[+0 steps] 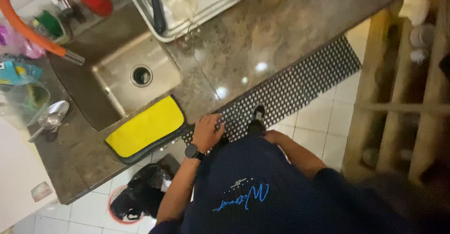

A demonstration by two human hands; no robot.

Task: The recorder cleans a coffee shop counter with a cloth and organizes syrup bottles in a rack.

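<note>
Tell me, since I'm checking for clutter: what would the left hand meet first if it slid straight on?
Probably only bare counter: the left hand rests at its edge, fingers pointing past the yellow cloth.

Steel sink (154,74) at 10 o'clock; yellow cloth (146,127) on its 6 o'clock rim. Spoon (50,117) at 9. Dish tray (225,2) at 12. Patterned mat (300,86) at 3.

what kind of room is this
Most likely a home kitchen: a steel sink set in a stone counter, a dish tray beside it, and a yellow cloth on the counter edge near the left hand.
</note>
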